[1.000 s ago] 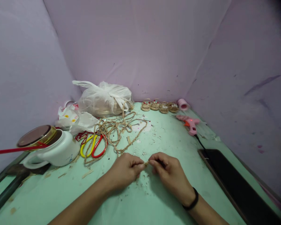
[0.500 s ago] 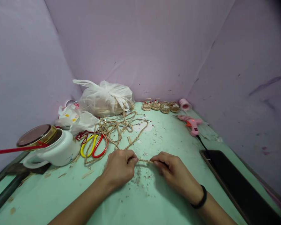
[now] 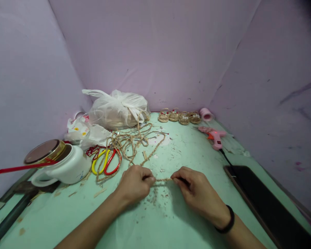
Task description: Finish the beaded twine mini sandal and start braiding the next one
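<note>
Left hand and right hand pinch the twine, its length running left-to-right at lower centre; the plastic bag, left of centre, holds something tan.

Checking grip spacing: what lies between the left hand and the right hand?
In the head view, a short stretch of twine spans the gap, pinched by the left hand and the right hand, with the green table below.
</note>
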{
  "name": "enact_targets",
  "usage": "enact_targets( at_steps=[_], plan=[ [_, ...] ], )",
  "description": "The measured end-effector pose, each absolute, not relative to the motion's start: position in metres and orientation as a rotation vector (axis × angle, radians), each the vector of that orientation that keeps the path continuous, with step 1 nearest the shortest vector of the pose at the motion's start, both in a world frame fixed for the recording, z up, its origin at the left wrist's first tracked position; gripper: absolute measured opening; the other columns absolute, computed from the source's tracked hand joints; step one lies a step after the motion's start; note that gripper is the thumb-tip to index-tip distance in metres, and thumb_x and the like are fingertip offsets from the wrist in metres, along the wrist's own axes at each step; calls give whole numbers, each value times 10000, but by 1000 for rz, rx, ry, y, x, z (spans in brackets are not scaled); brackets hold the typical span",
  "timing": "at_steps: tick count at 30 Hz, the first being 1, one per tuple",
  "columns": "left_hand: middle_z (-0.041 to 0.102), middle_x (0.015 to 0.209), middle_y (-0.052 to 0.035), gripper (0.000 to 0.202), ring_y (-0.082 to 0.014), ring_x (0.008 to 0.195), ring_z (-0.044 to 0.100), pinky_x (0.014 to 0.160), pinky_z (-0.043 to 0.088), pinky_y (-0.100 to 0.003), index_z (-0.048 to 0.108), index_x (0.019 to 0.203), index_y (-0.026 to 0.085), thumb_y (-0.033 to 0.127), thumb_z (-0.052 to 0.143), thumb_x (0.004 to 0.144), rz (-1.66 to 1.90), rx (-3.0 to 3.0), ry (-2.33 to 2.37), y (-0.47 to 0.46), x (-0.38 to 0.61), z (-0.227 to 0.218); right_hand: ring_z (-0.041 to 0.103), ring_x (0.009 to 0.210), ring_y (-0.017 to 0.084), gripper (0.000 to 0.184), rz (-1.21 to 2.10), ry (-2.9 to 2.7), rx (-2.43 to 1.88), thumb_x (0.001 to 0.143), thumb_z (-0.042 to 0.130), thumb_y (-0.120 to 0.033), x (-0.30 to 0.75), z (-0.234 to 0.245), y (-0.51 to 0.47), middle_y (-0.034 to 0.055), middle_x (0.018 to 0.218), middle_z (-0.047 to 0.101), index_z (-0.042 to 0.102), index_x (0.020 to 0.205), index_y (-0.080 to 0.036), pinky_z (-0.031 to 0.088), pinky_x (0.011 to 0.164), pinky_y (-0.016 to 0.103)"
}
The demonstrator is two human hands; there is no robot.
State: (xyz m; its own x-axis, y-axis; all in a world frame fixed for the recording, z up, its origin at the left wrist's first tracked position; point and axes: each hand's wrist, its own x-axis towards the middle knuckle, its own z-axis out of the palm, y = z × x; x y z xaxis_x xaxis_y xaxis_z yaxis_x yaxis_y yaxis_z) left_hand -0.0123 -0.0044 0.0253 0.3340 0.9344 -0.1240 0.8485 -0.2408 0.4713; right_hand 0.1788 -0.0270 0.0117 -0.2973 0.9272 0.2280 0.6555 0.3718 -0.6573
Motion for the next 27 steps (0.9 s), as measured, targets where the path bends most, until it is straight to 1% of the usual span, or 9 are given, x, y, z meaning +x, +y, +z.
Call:
enact_targets(
  at_steps=[3,7,8,13,17,20,24,27],
  plan=[
    [585,530,4,240,-137,539,506,506,277,-237,668,625,194,317,501,746,262,2208,1499,-8,-15,28,538,592,147,165,534,-2051,-1346,778,453,-124,177,9,-27,38,667,579,612,750,-157,405,544,258],
    [656,715,-35,199,-156,657,560,585,340,-244,682,741,200,295,510,765,426,2324,1419,-16,-10,29,518,556,129,149,557,-2055,-1254,781,460,-128,168,6,-31,26,638,555,602,745,-158,392,514,238],
    [658,729,-37,200,-154,669,566,596,349,-242,681,756,203,279,498,776,446,2338,1374,-18,-8,29,520,562,128,148,564,-2057,-1224,785,460,-130,166,6,-33,26,645,558,601,753,-160,396,517,236],
    [614,628,-21,255,-127,606,552,574,347,-227,639,638,181,203,447,805,440,2384,1258,-19,-7,26,545,608,138,158,567,-2032,-1168,806,457,-139,163,6,-36,40,683,584,613,799,-163,425,555,245],
    [608,624,-25,241,-125,595,549,552,340,-228,614,620,171,176,441,787,471,2406,1231,-19,-7,23,570,636,144,162,606,-2052,-1190,806,476,-135,165,7,-33,44,701,609,632,783,-172,439,585,250],
    [626,623,-30,219,-134,592,563,549,338,-238,620,629,174,196,453,770,512,2379,1282,-23,-4,20,569,606,146,148,566,-2066,-1209,793,500,-137,164,6,-35,45,667,606,632,731,-164,429,560,249],
    [608,530,-33,226,-139,506,535,499,288,-262,578,544,173,222,471,737,536,2302,1562,-31,5,18,541,543,145,187,392,-2040,-1135,784,457,-104,157,3,-42,62,616,576,628,712,-124,402,497,246],
    [621,561,-51,218,-161,523,552,501,272,-281,572,567,172,219,451,742,516,2400,1585,-33,11,21,526,519,143,189,334,-1951,-1156,773,456,-103,154,0,-44,55,584,557,621,682,-122,392,479,246]
  ],
)
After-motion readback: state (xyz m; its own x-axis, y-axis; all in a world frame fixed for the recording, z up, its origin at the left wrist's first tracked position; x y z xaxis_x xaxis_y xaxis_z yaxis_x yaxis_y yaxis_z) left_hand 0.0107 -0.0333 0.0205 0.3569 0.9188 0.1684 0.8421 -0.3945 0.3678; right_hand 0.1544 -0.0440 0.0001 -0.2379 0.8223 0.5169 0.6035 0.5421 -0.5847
